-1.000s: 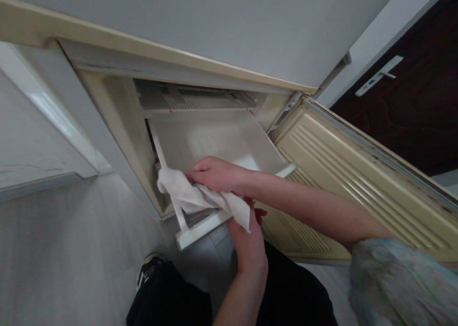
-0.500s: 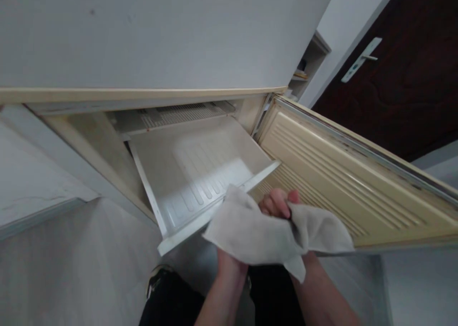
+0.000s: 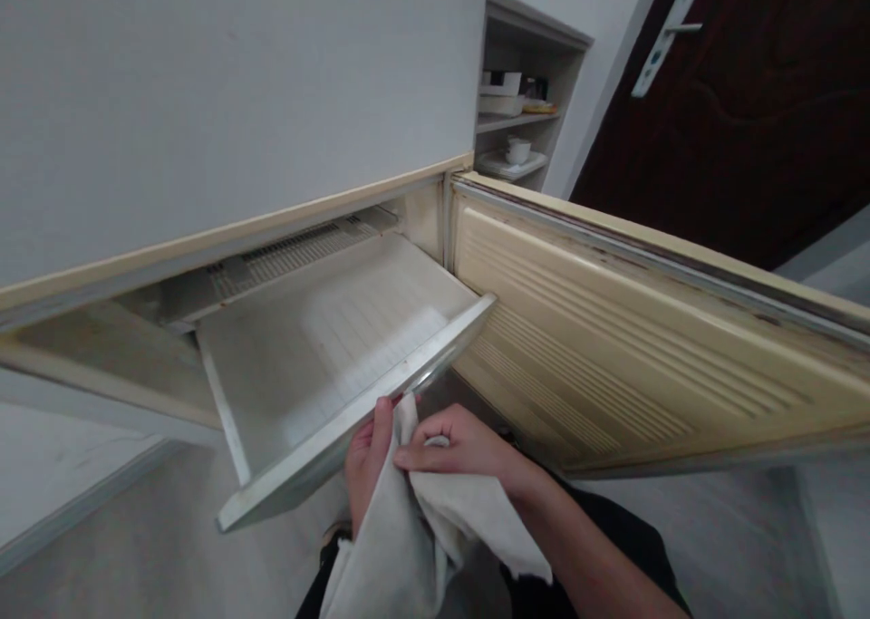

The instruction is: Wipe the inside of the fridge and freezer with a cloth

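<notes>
A pale grey cloth (image 3: 387,556) hangs in folds between my two hands. My left hand (image 3: 369,456) is closed on its upper part, thumb raised, close to the drawer front. Pinching the cloth between thumb and fingers, my right hand (image 3: 452,442) sits just to the right. Both hands are at the front edge of a white drawer (image 3: 319,347), which is pulled out of the fridge and has a ribbed bottom with nothing lying in it. Whether the left fingers touch the drawer front cannot be made out.
The cream fridge door (image 3: 632,329) stands wide open on the right. A vented panel (image 3: 292,256) is behind the drawer. Beyond are a shelf unit (image 3: 526,116) with a white cup (image 3: 518,150) and a dark door (image 3: 734,111). My legs are below.
My hands have moved left, close to the drawer front, and the cloth now hangs downward instead of spreading sideways. The view has turned right, showing more of the shelves.
</notes>
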`<state>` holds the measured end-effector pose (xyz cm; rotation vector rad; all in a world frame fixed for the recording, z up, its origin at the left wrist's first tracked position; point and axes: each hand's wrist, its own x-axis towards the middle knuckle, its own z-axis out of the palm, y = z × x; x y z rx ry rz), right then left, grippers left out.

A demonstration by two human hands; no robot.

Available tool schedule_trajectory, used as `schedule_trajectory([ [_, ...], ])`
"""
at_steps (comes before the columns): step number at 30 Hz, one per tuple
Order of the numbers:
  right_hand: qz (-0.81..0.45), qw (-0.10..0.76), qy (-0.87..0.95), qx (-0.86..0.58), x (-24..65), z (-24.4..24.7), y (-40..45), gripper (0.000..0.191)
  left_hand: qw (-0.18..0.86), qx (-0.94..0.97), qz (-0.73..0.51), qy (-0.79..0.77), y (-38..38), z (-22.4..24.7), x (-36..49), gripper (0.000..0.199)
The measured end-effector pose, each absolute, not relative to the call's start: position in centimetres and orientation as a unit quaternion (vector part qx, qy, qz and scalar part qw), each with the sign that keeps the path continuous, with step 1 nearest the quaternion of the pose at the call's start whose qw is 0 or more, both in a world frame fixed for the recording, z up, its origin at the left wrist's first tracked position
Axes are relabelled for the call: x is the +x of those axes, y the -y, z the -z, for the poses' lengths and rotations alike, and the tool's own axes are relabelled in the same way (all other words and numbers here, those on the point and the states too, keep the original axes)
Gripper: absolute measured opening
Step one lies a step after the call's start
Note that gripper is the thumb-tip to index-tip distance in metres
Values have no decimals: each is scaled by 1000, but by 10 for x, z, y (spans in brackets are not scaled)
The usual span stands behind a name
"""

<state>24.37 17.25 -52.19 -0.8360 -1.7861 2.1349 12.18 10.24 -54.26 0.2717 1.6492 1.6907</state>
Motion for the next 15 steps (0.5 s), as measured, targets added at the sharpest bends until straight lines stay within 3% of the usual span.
schedule_trajectory([
  [7,-740,197,563,-310,241,520,-187,54,279,108,-607,-736,-121,509,104,48],
  [15,-640,228,644,-353,228,525,-192,34,305,-17,-776,-551,-189,484,67,31],
])
